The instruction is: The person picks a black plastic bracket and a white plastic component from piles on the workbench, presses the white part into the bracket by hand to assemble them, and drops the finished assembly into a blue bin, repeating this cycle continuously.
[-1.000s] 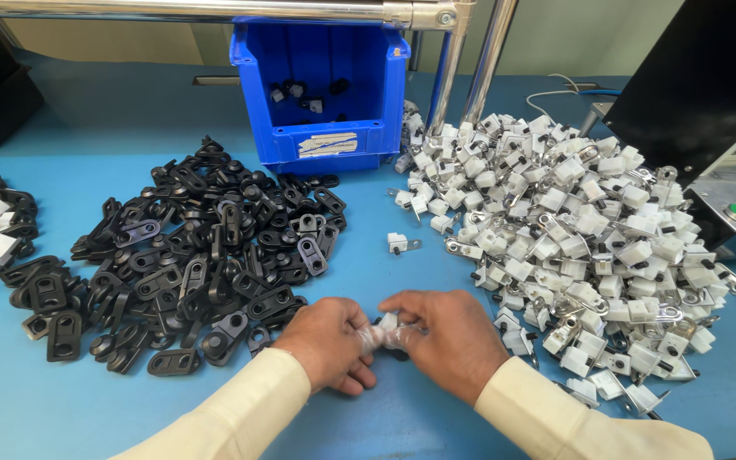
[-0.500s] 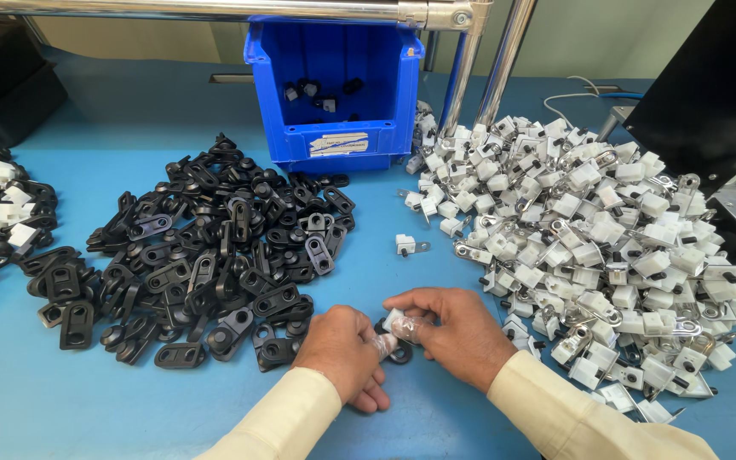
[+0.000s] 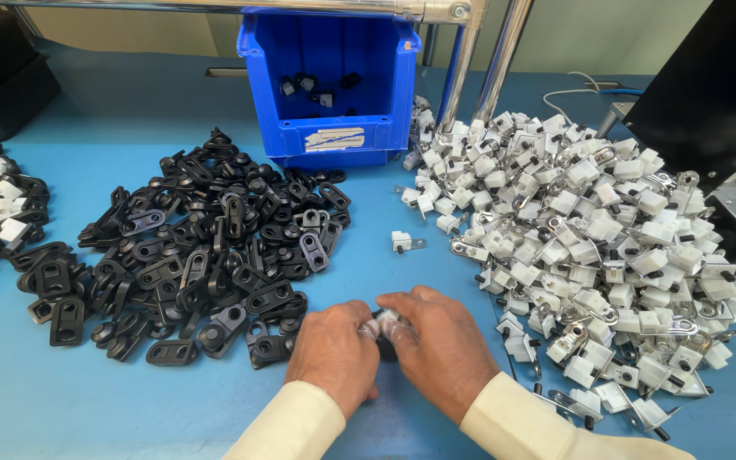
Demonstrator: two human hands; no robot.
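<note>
White part (image 3: pixel 382 322) pinched btwn both hands, nr black pile (image 3: pixel 206 255).

Left hand (image 3: pixel 334 353) and right hand (image 3: pixel 436 341) meet fingertip to fingertip, knuckles up, grip closed.

Worktop (image 3: pixel 112 111): smooth matt blue covering, faint sheen at far side. Black brackets (image 3: pixel 206 255), left of centre: moulded plastic, semi-gloss, smooth faces catching light. White clips (image 3: pixel 589 247), right: matt white plastic blocks with bright shiny metal tabs and small black studs. Blue bin (image 3: pixel 334 94), far centre: glossy hard plastic, pale paper label on front. Poles (image 3: pixel 504 60) beside bin: polished metal, mirror-like. Dark box (image 3: pixel 709 85), far right: matt black panel. Sleeves (image 3: pixel 521 426) near hands: cream cloth, soft weave.
</note>
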